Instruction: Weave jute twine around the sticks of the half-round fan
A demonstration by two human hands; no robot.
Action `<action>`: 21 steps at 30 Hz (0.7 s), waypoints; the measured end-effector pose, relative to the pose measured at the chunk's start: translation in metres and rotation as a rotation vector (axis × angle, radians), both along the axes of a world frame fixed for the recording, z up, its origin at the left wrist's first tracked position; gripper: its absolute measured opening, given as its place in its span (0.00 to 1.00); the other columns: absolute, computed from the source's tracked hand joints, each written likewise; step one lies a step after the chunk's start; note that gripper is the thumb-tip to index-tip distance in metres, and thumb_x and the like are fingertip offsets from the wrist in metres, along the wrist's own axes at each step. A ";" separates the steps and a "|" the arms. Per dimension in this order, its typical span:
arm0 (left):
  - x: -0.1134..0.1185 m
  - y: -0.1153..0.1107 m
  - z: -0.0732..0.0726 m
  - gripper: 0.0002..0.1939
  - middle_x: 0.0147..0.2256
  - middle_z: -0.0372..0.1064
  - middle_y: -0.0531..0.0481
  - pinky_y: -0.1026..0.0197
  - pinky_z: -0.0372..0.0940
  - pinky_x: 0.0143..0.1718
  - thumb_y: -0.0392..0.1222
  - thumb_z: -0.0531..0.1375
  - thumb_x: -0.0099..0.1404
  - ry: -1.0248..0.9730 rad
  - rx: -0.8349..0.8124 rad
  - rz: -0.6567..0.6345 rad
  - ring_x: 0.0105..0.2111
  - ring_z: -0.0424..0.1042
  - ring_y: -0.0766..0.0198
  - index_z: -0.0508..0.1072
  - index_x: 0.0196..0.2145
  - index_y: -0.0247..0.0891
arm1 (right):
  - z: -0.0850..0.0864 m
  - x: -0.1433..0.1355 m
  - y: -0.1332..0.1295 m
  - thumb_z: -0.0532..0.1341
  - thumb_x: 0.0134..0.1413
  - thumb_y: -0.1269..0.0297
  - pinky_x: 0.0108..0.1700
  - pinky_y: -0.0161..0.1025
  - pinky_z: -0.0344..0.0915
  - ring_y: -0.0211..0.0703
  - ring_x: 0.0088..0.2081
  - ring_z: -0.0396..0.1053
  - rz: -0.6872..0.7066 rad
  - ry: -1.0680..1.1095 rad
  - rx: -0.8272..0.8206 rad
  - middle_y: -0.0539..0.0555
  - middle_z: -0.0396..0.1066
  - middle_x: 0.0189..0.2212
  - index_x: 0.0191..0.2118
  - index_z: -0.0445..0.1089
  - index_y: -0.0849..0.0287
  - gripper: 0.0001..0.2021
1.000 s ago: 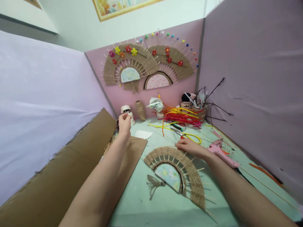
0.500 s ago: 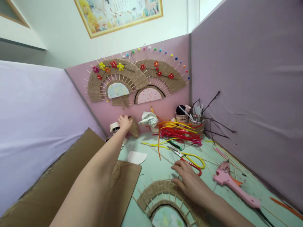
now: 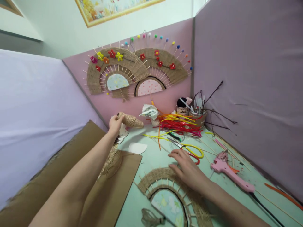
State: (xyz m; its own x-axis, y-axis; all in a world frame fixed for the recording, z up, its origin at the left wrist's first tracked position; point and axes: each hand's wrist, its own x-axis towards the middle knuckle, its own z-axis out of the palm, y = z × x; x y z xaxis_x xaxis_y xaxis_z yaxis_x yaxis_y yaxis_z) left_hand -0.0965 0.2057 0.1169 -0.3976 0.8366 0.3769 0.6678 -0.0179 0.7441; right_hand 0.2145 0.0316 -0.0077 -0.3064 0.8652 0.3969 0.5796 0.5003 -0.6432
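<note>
Head view: your left hand [image 3: 115,123] is gripping the spool [image 3: 131,120], fingers wrapped round its end, beyond the fan [image 3: 168,202] and to its left. Your right hand [image 3: 188,168] is overlapping the fan's far edge, fingers loosely parted, gripping nothing; can't tell contact. Glue gun [image 3: 230,175] is lying right of the fan.
</note>
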 end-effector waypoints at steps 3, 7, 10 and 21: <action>0.003 -0.038 0.013 0.16 0.28 0.67 0.53 0.61 0.65 0.34 0.56 0.57 0.57 -0.183 0.016 -0.097 0.30 0.70 0.65 0.63 0.29 0.39 | 0.000 0.000 0.002 0.57 0.56 0.60 0.56 0.52 0.58 0.52 0.54 0.60 -0.042 0.138 0.063 0.60 0.62 0.50 0.50 0.64 0.55 0.16; 0.028 -0.097 0.036 0.15 0.31 0.69 0.52 0.59 0.65 0.39 0.49 0.64 0.53 -0.697 0.059 -0.414 0.31 0.72 0.65 0.66 0.33 0.38 | 0.003 -0.002 0.004 0.61 0.52 0.54 0.59 0.53 0.54 0.54 0.59 0.54 -0.097 0.342 0.145 0.62 0.57 0.57 0.58 0.56 0.56 0.29; 0.058 -0.145 0.048 0.13 0.33 0.71 0.50 0.59 0.66 0.40 0.46 0.64 0.55 -0.776 0.012 -0.500 0.33 0.72 0.64 0.69 0.35 0.37 | 0.007 -0.004 0.004 0.64 0.47 0.53 0.61 0.54 0.51 0.53 0.62 0.50 -0.091 0.490 0.140 0.62 0.51 0.62 0.62 0.48 0.56 0.39; 0.074 -0.173 0.078 0.11 0.36 0.73 0.44 0.57 0.69 0.37 0.45 0.60 0.60 -0.864 -0.194 -0.520 0.34 0.74 0.59 0.73 0.37 0.36 | 0.020 0.021 0.013 0.61 0.49 0.47 0.17 0.29 0.41 0.28 0.15 0.40 0.294 0.978 -0.545 0.40 0.44 0.13 0.29 0.68 0.60 0.17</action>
State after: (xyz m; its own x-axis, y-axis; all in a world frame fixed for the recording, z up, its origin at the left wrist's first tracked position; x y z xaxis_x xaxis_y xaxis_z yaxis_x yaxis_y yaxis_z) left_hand -0.0226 0.0331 0.1949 -0.0399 0.9989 -0.0259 -0.1533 0.0195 0.9880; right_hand 0.2351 0.0446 0.0128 -0.2919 0.9410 0.1714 -0.3778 0.0512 -0.9245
